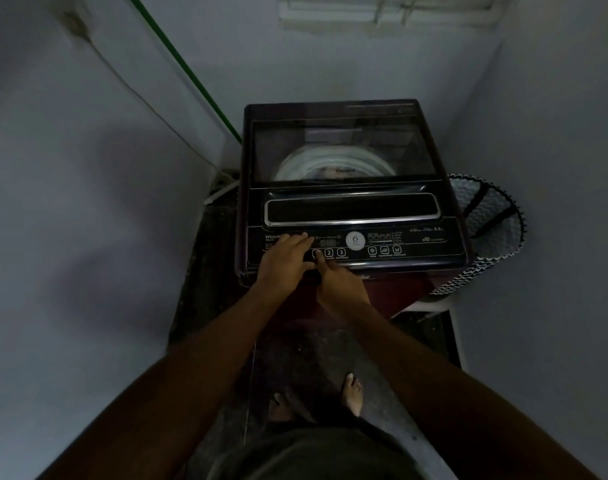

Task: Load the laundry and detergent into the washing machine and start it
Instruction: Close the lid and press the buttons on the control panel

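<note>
Dark plastic forms the control panel [356,245] of the top-load washing machine [351,188], whose glass lid [344,147] is closed. The left hand [285,263] is laid flat, fingers straight, on the panel's left end. The right hand [340,285] is curled, its index finger pressed on button 1 [317,253]. A patterned laundry basket [493,233] stands just right of the machine.

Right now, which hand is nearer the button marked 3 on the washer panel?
Right. The right hand points a finger up just below the numbered buttons, close to button 3. The left hand rests flat further left on the panel.
</note>
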`<state>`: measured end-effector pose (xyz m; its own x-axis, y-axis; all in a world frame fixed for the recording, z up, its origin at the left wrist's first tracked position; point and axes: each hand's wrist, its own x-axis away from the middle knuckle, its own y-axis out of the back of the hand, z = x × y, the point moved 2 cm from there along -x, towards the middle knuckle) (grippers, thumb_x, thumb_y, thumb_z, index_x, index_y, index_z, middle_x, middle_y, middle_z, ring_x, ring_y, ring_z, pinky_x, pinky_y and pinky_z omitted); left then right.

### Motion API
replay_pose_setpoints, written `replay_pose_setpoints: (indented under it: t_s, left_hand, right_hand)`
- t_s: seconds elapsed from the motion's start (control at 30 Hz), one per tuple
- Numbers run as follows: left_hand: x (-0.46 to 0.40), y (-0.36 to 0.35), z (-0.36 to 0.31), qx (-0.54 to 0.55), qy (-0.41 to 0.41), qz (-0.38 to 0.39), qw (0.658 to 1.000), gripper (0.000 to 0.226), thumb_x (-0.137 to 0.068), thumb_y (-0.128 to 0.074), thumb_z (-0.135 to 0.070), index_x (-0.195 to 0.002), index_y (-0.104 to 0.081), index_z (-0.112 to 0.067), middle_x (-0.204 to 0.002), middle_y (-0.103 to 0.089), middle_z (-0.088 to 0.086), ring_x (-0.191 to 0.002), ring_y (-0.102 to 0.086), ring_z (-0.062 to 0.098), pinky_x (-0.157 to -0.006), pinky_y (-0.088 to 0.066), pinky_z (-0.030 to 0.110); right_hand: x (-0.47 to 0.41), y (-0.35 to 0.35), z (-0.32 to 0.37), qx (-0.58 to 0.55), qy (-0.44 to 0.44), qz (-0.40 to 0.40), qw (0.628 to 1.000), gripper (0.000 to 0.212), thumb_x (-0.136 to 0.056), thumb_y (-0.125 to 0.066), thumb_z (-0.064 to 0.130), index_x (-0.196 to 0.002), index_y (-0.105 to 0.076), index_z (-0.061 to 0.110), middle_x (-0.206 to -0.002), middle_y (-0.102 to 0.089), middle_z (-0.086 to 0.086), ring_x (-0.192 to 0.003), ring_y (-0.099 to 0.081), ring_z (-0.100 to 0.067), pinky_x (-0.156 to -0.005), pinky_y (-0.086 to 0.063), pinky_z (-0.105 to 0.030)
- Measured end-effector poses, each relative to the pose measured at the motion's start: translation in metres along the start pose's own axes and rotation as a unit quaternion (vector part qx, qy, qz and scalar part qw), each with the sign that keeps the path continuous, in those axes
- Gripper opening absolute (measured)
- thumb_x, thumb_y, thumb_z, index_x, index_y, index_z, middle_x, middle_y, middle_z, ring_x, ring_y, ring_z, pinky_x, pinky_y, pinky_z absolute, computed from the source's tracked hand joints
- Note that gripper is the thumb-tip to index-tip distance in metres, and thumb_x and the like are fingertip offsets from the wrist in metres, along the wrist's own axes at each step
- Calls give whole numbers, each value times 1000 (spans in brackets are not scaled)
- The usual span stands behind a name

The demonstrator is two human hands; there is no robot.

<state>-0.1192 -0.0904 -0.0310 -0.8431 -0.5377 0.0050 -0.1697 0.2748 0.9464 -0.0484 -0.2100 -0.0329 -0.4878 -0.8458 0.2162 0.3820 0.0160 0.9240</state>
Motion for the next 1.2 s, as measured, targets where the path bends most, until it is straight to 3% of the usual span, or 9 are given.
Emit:
replay_pose_setpoints:
  t_s: [0.33,0.47,0.67,0.77,0.87,0.97,1.03,1.1,1.2]
  left_hand:
    - [2,-10,-11,-53,22,-21,998,51,-95,-53,-26,-145,-41,-21,-148,-42,-3,-130,-39,16,-97,-45,30]
    - [-1,-8,-13,-26,33,-16,999,46,-100,-46,-30,-145,-40,-23,-149,-39,-5,-131,-35,16,-97,-43,32]
    - [-7,-2,-11,-28,25,-22,999,42,-98,-50,-23,-140,-48,-23,-144,-46,-4,-126,-40,16,-99,-42,28]
    - [-4,-3,-12,-10,29,-25,999,43,-98,-49,-21,-141,-48,-21,-143,-47,-2,-125,-40,17,-104,-41,29]
    - [-3,-2,-13,0,34,-23,999,45,-96,-53,-22,-141,-48,-21,-144,-47,-3,-124,-41,17,-102,-42,30]
    - [-2,0,-14,8,37,-13,999,56,-88,-65,-28,-141,-48,-20,-143,-48,-4,-122,-41,16,-99,-42,29]
    - [-2,0,-15,7,42,-9,999,62,-84,-69,-32,-141,-47,-20,-143,-48,-4,-121,-41,16,-99,-39,28]
    - [-2,-1,-15,7,47,-2,999,66,-82,-71,-33,-141,-47,-21,-144,-47,-5,-123,-40,16,-101,-38,29]
    - [-3,-1,-15,3,52,2,999,69,-79,-74,-33,-142,-47,-22,-145,-46,-5,-125,-39,17,-103,-36,29]
  right_hand:
    - [-11,-9,1,65,65,-9,996,67,-95,-45,19,-150,-15,-3,-103,-68,-11,-83,-68,-26,-68,-53,-37]
    - [-19,2,14,63,112,29,991,41,-92,-51,16,-131,-49,1,-112,-66,-22,-84,-69,-32,-71,-56,-41]
    - [-25,16,20,67,108,56,990,33,-90,-54,20,-122,-58,10,-117,-63,-19,-91,-67,-30,-74,-54,-41]
    - [-22,15,19,67,106,65,990,38,-90,-55,19,-128,-54,11,-131,-54,-23,-94,-66,-31,-76,-53,-42]
    - [-10,13,18,97,98,42,990,52,-92,-51,13,-142,-39,5,-134,-53,-23,-92,-67,-32,-73,-53,-41]
    - [4,7,9,137,61,18,988,69,-94,-47,15,-152,-12,0,-105,-67,-12,-81,-64,-24,-63,-47,-34]
    - [9,7,3,147,52,16,988,76,-95,-47,17,-153,0,3,-89,-66,-7,-68,-55,-19,-58,-42,-32]
    - [11,8,-4,164,60,17,985,79,-94,-49,20,-153,2,6,-86,-65,-7,-65,-52,-18,-57,-41,-31]
    - [11,11,-11,175,71,22,982,76,-93,-47,20,-154,-2,10,-93,-67,-8,-78,-63,-23,-63,-43,-33]
